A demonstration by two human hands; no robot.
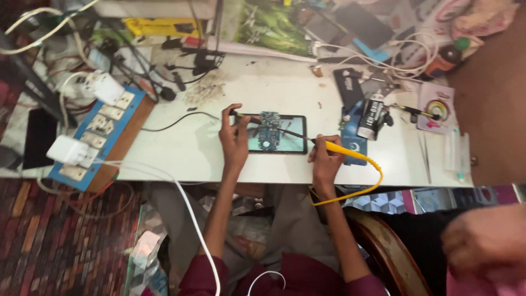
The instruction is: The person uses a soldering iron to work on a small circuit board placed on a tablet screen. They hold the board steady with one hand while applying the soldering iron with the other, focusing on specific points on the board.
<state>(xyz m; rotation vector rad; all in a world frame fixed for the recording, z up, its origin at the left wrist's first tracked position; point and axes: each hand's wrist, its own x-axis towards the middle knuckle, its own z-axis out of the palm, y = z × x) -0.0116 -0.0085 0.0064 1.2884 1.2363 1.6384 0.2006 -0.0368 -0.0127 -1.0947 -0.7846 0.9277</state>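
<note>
Above a patterned brick-red floor (60, 230), a person's two hands work at a cluttered white table (181, 153). The right hand (325, 159) grips one yellow-handled soldering iron (344, 151), its tip reaching to one small blue circuit board (269, 128). The board lies on one dark tablet (276, 141), which the left hand (234, 138) steadies, fingers curled at its edge. Farther left, one blue power strip (101, 131) carries two white plugs; cables lie tangled beyond.

The flat white bench (274, 87) looks smooth and matt, like laminate; the black-framed tablet (276, 141) shows a glossy glass face; the yellow soldering iron (342, 149) has a smooth plastic grip; the blue switch board (101, 131) sits on brown wood.
</note>
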